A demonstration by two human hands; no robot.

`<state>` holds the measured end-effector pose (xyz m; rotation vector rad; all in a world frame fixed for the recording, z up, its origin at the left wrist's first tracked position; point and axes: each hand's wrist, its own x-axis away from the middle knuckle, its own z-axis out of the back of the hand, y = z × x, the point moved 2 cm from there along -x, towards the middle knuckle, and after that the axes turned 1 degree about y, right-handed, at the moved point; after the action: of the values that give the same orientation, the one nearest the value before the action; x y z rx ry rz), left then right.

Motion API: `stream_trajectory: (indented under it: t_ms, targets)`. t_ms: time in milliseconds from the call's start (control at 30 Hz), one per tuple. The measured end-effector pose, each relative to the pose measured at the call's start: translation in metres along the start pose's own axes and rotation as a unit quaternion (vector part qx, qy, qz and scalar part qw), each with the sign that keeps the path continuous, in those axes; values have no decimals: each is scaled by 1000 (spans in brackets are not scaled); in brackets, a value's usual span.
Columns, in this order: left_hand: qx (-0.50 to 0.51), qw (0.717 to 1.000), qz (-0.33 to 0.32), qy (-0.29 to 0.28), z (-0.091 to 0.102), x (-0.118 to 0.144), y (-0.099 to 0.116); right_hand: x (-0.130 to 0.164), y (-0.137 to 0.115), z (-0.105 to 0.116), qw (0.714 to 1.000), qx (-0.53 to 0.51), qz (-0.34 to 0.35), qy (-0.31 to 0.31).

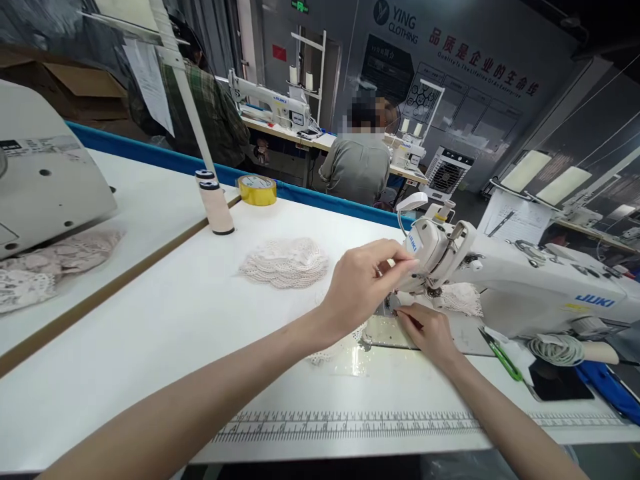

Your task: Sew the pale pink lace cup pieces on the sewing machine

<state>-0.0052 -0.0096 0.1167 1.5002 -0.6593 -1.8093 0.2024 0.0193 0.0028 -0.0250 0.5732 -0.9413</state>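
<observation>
A white JUKI sewing machine (530, 267) stands at the right. Beside its head my left hand (363, 283) is raised, thumb and forefinger pinched together; whatever may be between them is too small to make out. Lower down, my right hand (430, 330) has its fingertips together at the needle area, next to a small grey metal part (393, 303). What those fingers grip, if anything, is hidden. Pale lace (330, 347) lies partly under my left forearm, and more lace (461, 299) sits behind the needle area. A stack of lace pieces (285, 262) rests left of my left hand.
Yellow tape (257, 191) and a pink thread cone (217, 207) stand at the table's far side. Green-handled snips (505, 360), a coiled cord (556, 350) and a dark phone-like slab (560, 381) lie at right. A printed ruler (350, 425) runs along the front edge. Two people sit beyond.
</observation>
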Motion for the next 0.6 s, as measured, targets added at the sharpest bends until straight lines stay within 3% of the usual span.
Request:
stream_trajectory:
  t_ms: [133, 233, 333, 433, 600]
  targets:
    - [129, 991, 23, 19, 14, 11, -3, 0, 0, -1, 1000, 0, -1, -5]
    - [277, 956, 96, -25, 20, 15, 1, 0, -1, 0, 1000, 7, -3, -3]
    - [362, 917, 160, -57, 24, 14, 5, -1, -3, 1, 1000, 14, -5, 0]
    - [368, 903, 188, -116, 21, 13, 2, -2, -4, 2, 1000, 14, -5, -4]
    - [279, 888, 270, -248, 4, 32, -17, -2, -5, 2, 1000, 9, -9, -6]
